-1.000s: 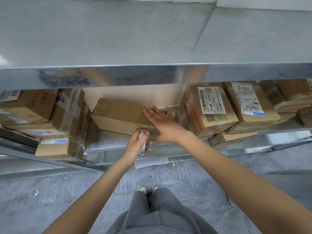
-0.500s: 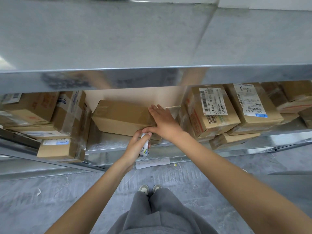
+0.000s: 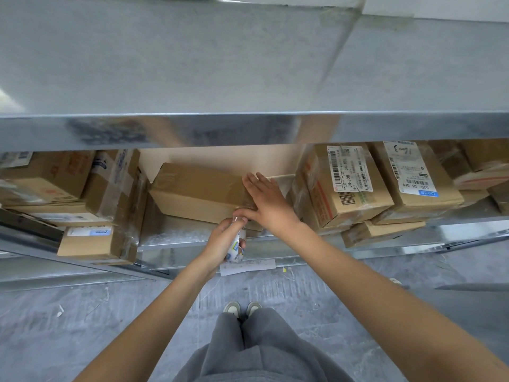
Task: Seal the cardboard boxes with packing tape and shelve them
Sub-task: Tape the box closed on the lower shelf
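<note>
Pressed flat under right hand (image 3: 268, 201), plain brown taped box (image 3: 197, 193).

Both arms extend forward, elbows nearly straight, forearms bare. The right hand (image 3: 268, 201) lies flat, palm down, fingers straight and close together, thumb spread to the left. The left hand (image 3: 224, 244) sits just below it, fingers curled in a closed grip, knuckles up. The right thumb tip touches the left hand's fingers.

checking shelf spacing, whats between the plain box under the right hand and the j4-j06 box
In the head view, only a narrow gap of bare shelf separates the plain box from the J4-J06 box; the right hand partly overlaps it.
</note>
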`<state>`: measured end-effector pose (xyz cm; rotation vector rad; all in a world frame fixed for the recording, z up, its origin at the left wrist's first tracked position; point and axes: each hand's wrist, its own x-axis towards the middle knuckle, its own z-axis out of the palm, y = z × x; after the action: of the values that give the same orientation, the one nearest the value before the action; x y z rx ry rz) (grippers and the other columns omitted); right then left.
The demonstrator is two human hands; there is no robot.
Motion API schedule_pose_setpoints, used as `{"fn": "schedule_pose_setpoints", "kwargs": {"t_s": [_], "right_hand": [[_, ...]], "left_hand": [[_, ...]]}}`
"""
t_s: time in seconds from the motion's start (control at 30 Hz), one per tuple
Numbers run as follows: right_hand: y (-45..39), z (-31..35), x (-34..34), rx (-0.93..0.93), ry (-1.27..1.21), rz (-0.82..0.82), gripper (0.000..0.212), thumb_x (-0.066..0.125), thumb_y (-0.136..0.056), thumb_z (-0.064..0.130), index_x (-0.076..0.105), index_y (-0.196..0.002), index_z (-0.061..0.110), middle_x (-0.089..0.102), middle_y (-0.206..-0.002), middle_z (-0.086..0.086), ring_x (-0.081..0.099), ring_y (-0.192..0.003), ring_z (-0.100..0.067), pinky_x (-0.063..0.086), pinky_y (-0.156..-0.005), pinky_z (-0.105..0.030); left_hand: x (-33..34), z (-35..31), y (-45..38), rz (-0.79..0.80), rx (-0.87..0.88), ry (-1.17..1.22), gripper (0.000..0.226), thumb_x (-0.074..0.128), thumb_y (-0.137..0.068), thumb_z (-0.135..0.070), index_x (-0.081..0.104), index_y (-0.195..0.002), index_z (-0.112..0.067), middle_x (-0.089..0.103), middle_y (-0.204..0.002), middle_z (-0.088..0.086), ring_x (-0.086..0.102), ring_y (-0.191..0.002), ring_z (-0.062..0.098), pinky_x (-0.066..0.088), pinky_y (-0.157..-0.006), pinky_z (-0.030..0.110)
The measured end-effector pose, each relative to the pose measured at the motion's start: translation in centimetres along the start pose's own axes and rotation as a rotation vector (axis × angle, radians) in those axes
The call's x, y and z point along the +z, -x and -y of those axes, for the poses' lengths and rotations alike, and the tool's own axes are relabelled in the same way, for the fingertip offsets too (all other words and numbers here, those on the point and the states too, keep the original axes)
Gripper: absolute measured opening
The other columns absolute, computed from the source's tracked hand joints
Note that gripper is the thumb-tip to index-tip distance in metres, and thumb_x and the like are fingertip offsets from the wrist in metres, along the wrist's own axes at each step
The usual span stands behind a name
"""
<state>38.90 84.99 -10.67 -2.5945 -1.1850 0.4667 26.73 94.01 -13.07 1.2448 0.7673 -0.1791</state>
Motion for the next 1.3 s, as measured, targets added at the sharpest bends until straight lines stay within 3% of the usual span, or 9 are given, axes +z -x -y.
{"fn": "schedule_pose_setpoints", "kwargs": {"t_s": [0.3,0.4,0.53,0.63,0.73,0.83,0.93,1.17,1.3], "right_hand": [[-0.2,-0.1,0.7,-0.003,-0.028,-0.097,0.083,0.065,-0.083,0.051,0.041,-0.142,-0.003,0.045,-0.146,-0.018,0.043,-0.131,-0.035,0.028,-0.11,-0.05],[-0.1,0.0,0.6,-0.025,-0.061,-0.122,0.081,0.069,-0.083,0.047,0.041,-0.142,-0.001,0.045,-0.146,-0.014,0.041,-0.131,-0.033,0.024,-0.112,-0.046],[-0.3,-0.2,0.1,-0.041,-0.087,-0.13,0.082,0.069,-0.084,0.047,0.037,-0.146,0.004,0.039,-0.15,-0.008,0.033,-0.136,-0.026,0.016,-0.115,-0.037],[-0.4,-0.3,-0.1,-0.029,-0.129,-0.127,0.085,0.072,-0.081,0.047,0.038,-0.146,0.006,0.039,-0.15,-0.006,0.033,-0.137,-0.024,0.014,-0.115,-0.037],[-0.2,-0.1,-0.2,-0.013,-0.146,-0.128,0.085,0.076,-0.078,0.045,0.039,-0.144,0.007,0.04,-0.148,-0.007,0.034,-0.136,-0.024,0.013,-0.115,-0.038],[-0.4,0.1,-0.8,-0.01,-0.065,-0.079,0.093,0.078,-0.073,0.049,0.036,-0.143,0.006,0.041,-0.143,-0.01,0.037,-0.132,-0.026,0.023,-0.111,-0.037],[-1.0,0.4,-1.3,0.034,0.034,-0.012,0.107,0.078,-0.069,0.057,0.027,-0.147,0.005,0.043,-0.138,-0.013,0.043,-0.125,-0.031,0.035,-0.104,-0.037],[-1.3,0.6,-0.9,0.057,0.073,-0.035,0.096,0.074,-0.073,0.058,0.034,-0.145,0.009,0.046,-0.14,-0.007,0.043,-0.125,-0.027,0.034,-0.102,-0.035],[-1.2,0.5,-1.0,0.055,0.038,-0.046,0.093,0.075,-0.073,0.055,0.035,-0.144,0.011,0.047,-0.139,-0.006,0.044,-0.125,-0.026,0.034,-0.101,-0.035]], "left_hand": [[0.0,-0.2,-0.5,-0.009,-0.016,0.019,0.016,0.057,-0.096,-0.03,0.059,-0.1,-0.014,0.057,-0.067,0.006,0.054,-0.049,0.014,0.037,-0.051,0.025],[0.0,-0.5,-0.2,-0.015,-0.016,-0.059,0.017,0.055,-0.097,-0.033,0.06,-0.098,-0.017,0.058,-0.069,0.005,0.053,-0.048,0.013,0.036,-0.049,0.022],[-0.2,-0.6,-0.5,-0.012,-0.022,-0.212,0.027,0.06,-0.089,-0.049,0.061,-0.089,-0.021,0.061,-0.076,0.004,0.058,-0.071,0.021,0.043,-0.067,0.028],[-0.4,-0.5,-0.2,0.019,0.034,-0.294,0.03,0.066,-0.082,-0.05,0.06,-0.08,-0.021,0.059,-0.067,0.0,0.057,-0.07,0.021,0.044,-0.064,0.029],[-0.7,-0.2,0.3,-0.004,0.072,-0.311,0.032,0.065,-0.069,-0.054,0.064,-0.085,-0.027,0.069,-0.081,0.002,0.066,-0.081,0.021,0.051,-0.073,0.032],[-0.9,0.1,0.7,-0.004,0.073,-0.282,0.017,0.071,-0.083,-0.044,0.062,-0.088,-0.03,0.068,-0.086,0.003,0.065,-0.082,0.017,0.048,-0.072,0.028],[-1.0,0.1,1.0,0.019,0.071,-0.238,0.006,0.063,-0.093,-0.037,0.063,-0.092,-0.031,0.067,-0.094,0.0,0.063,-0.088,0.014,0.047,-0.075,0.024],[-1.0,0.2,0.4,-0.019,-0.061,-0.192,0.035,0.059,-0.092,-0.048,0.064,-0.091,-0.014,0.065,-0.083,0.005,0.061,-0.071,0.015,0.044,-0.067,0.023],[-0.8,0.2,0.4,-0.026,-0.066,-0.187,0.036,0.057,-0.093,-0.049,0.064,-0.092,-0.014,0.065,-0.083,0.004,0.061,-0.072,0.014,0.045,-0.066,0.023]]}}
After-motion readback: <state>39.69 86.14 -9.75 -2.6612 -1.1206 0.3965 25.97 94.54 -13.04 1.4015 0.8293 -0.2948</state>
